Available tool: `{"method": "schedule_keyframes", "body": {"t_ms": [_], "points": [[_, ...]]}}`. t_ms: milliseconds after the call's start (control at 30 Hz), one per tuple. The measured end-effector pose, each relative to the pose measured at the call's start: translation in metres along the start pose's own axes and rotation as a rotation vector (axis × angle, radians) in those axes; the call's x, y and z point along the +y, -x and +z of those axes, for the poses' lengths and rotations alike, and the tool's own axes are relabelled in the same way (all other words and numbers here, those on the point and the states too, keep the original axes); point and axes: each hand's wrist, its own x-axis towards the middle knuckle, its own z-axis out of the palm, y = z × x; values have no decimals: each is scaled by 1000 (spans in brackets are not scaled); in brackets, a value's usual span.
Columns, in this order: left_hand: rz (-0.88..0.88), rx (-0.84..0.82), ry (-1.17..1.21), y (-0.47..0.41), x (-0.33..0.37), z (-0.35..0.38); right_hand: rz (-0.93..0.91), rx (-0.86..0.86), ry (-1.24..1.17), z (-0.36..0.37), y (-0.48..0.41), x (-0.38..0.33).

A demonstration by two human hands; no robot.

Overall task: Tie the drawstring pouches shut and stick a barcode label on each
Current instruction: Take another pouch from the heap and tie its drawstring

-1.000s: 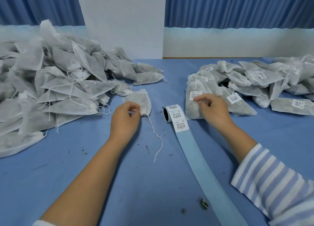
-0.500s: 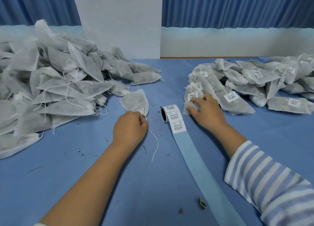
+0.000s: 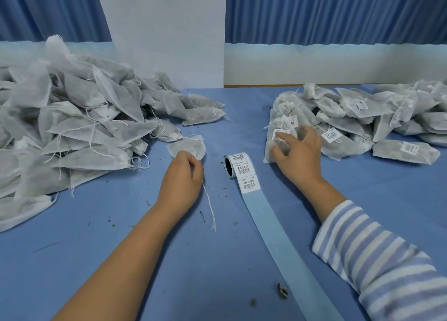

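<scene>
L hand pinching pouch, barcode roll

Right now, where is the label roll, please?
In the head view, the label roll lies mid-table between the left hand, pinching a pouch, and the right hand.

Pouches, at 10 and 2 o'clock: thin, matt, half-sheer white fabric. Labels: matt white paper on smooth blue liner. Table: matt blue cloth.
</scene>
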Motion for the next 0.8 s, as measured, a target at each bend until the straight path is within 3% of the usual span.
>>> {"method": "schedule_keyframes", "body": {"t_ms": [167, 300, 367, 500, 633, 700, 800], "points": [[67, 17, 221, 5, 9, -3, -271, 178, -180, -8, 10, -28], [152, -15, 386, 8, 15, -6, -486, 13, -284, -15, 25, -53], [232, -50, 388, 10, 16, -8, -420, -203, -330, -16, 36, -66], [365, -29, 242, 18, 20, -7, -61, -514, -640, -13, 56, -93], [484, -48, 101, 20, 22, -7, 226, -681, -1027, -19, 58, -101], [524, -56, 89, 21, 22, -8, 255, -737, -1120, -21, 57, -98], [488, 64, 152, 21, 23, -11, 295, -729, -1161, -19, 55, -93]]}}
